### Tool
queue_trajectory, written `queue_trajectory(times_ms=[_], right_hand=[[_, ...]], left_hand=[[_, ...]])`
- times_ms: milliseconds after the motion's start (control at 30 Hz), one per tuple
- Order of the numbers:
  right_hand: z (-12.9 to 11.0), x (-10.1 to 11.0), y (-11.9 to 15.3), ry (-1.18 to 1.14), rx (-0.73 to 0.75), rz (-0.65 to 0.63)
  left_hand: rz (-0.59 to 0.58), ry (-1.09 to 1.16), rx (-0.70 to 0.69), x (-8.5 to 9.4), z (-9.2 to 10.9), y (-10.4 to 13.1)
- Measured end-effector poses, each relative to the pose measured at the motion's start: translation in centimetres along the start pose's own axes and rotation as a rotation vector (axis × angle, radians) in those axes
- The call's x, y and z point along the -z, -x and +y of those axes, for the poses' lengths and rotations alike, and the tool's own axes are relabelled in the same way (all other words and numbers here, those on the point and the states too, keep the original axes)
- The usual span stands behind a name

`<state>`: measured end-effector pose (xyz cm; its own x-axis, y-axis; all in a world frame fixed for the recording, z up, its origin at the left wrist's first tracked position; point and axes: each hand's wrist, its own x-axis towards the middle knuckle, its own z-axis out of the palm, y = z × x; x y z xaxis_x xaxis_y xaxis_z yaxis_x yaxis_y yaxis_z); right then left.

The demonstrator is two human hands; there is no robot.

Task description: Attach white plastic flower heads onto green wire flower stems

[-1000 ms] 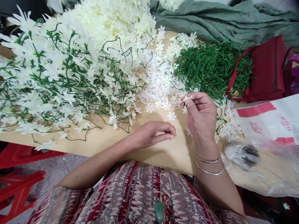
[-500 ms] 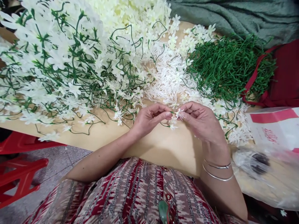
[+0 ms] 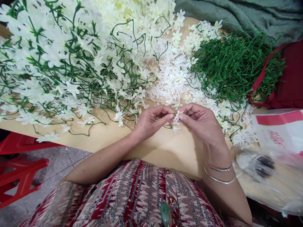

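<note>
My left hand [image 3: 153, 121] pinches a green plastic stem, mostly hidden by the fingertips. Pinched in my right hand [image 3: 201, 121] is a small white artificial flower [image 3: 178, 116] with thin white stamens, touching the stem's tip. The two hands meet just above the table's front part. Behind them lies a heap of loose white stamens [image 3: 169, 78]. A large pile of white artificial flowers on green stems [image 3: 78, 69] fills the left side, and bare green stems [image 3: 227, 66] are bunched at the right.
Loose cream petals [image 3: 132, 12] are heaped at the back beside a grey-green cloth [image 3: 248, 15]. At the right are a dark red bag [image 3: 292, 75], a white and red printed bag [image 3: 281, 129] and a clear plastic bag [image 3: 272, 186]. A red stool [image 3: 21, 179] stands at lower left.
My right hand has shifted slightly left, bringing the white flower up against my left fingertips and the stem's tip. The camera view has moved a little.
</note>
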<state>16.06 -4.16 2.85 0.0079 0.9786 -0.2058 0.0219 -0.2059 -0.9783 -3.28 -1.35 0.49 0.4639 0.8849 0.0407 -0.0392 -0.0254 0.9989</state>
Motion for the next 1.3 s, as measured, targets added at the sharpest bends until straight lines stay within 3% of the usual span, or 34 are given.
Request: queue_trajectory(times_ms=[867, 1300], right_hand=[[0.3, -0.7, -0.2, 0.049, 0.03, -0.054], [1.2, 1.1, -0.4, -0.025, 0.034, 0.009]], left_hand=[[0.093, -0.254, -0.038, -0.5, -0.4, 0.5], [0.075, 0.109, 0.003, -0.9, -1.4, 0.5]])
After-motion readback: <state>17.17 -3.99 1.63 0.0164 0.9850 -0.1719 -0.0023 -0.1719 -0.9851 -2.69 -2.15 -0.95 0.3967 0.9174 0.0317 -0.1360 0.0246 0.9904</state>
